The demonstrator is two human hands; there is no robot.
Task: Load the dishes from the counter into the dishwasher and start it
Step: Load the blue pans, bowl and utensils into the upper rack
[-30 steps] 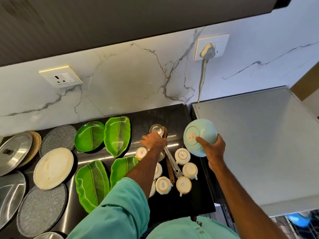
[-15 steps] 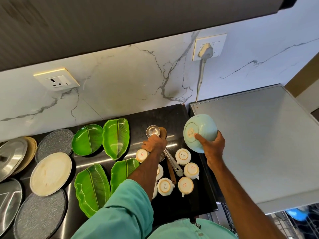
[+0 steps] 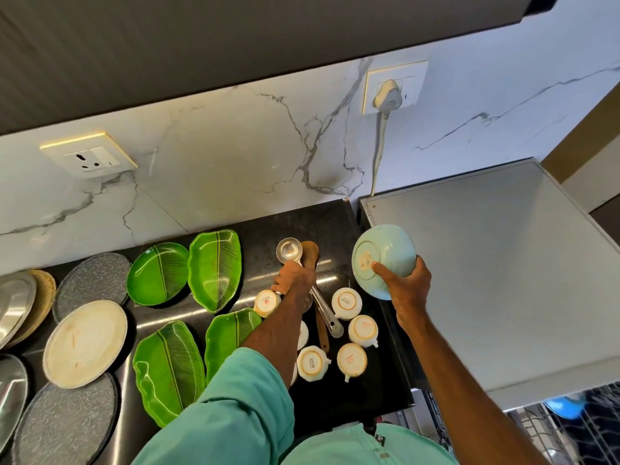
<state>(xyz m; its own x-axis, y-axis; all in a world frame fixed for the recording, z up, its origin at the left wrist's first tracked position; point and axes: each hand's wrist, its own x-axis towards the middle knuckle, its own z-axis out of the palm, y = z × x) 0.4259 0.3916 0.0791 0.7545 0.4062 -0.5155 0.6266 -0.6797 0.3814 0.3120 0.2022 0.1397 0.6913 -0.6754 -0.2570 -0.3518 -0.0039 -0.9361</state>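
My right hand point(image 3: 407, 290) holds a pale green bowl point(image 3: 385, 253) tilted in the air, base towards me, over the black counter's point(image 3: 335, 394) right end. My left hand point(image 3: 294, 276) is low on the counter, fingers curled down over the handle of a steel ladle point(image 3: 289, 250) and a wooden spoon point(image 3: 310, 251). Its edge touches an upturned white cup point(image 3: 266, 302); what it grips is hidden. Several more upturned white cups point(image 3: 347, 302) stand around the ladle handle. The dishwasher's grey top point(image 3: 486, 263) lies to the right, its open rack point(image 3: 577, 431) at bottom right.
Several green leaf-shaped plates point(image 3: 214, 268) lie left of the cups. Further left are a cream plate point(image 3: 85, 342), grey speckled plates point(image 3: 63, 417) and steel plates point(image 3: 13, 303). A plugged-in cable point(image 3: 380, 142) hangs down the marble wall. A dark cabinet point(image 3: 235, 38) hangs overhead.
Almost nothing differs: the view has drifted slightly. My right hand still holds the bowl up and my left hand stays low at the ladle and cup.
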